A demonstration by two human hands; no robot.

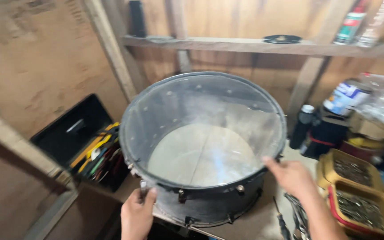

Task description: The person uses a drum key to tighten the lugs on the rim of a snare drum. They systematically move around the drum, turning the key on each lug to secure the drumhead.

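Drum [203, 146] on a workbench [254, 222], centre of view, open end up, tilted slightly toward the camera. Black shell, metal lugs along the lower rim, pale head visible inside at the bottom.

Left hand [137, 213] at the near left rim, fingers closed on a small metal piece at the hoop; exact object not discernible. Right hand [293, 177] at the near right rim, fingers extended and loosely spread, fingertips touching the hoop, nothing gripped. Drum between both hands, each in contact with it.

Motion blur throughout; fine detail unreliable. Lower part of the shell cut off by the bench edge. Wire coil [296, 213] under the right forearm largely hidden. Right-side clutter soft, a can [345, 98] and a dark bottle [302, 126] distinguishable.

Toolbox [74, 133], black, lid open, left of the drum: mixed hand tools with yellow handles. Two yellow trays [330, 160] right of the drum: dark small metal hardware, type not determinable. Shelf [263, 46] above: black disc [282, 39], spray can [350, 24] partly cropped.
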